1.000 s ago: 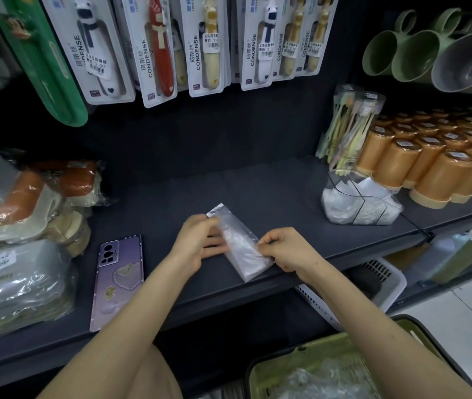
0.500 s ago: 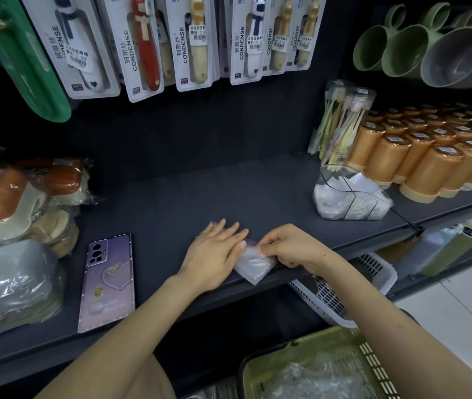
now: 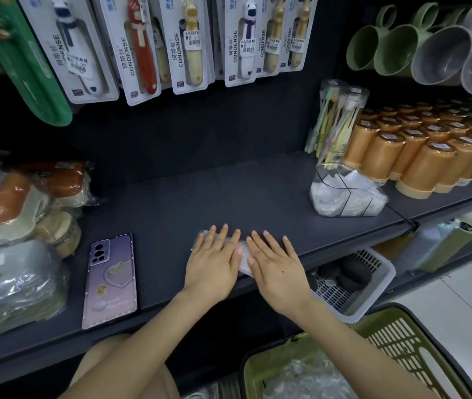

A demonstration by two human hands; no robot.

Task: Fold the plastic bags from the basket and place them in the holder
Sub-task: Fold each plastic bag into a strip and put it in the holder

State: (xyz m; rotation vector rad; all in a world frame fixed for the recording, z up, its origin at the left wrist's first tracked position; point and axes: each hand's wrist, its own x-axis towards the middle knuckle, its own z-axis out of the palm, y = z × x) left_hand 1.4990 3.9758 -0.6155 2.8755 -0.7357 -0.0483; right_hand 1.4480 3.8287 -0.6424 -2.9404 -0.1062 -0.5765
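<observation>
Both hands lie flat on the dark shelf (image 3: 214,191), side by side, with fingers straight. The left hand (image 3: 214,263) and the right hand (image 3: 275,272) press down on a folded plastic bag (image 3: 243,256). Neither hand grips anything. The bag is under the palms, close to the front edge of the shelf. Only a shiny bit shows between the hands and by the left fingers.

The clear holder (image 3: 322,175) stands off to the right on the same shelf, with white folded bags inside. The green basket (image 3: 396,332) is down low by the right arm, with more crinkly bags in it.

What could go wrong? Thin plastic is springy, so I think the fold may pop open when the hands lift. The bag is slippery too and sits near the edge, so a push could slide it off. The holder looks quite full. Stuffing in one more bag may tip it or bump the orange cups (image 3: 424,168) just beside it.

The toothbrush packs (image 3: 131,53) hanging above say CONDENSE in big letters, with Chinese words next to that. Small white price stickers are stuck on them, and one reads 2.00. A purple phone (image 3: 111,280) lies to the left, and the writing on its case is too small to read.
</observation>
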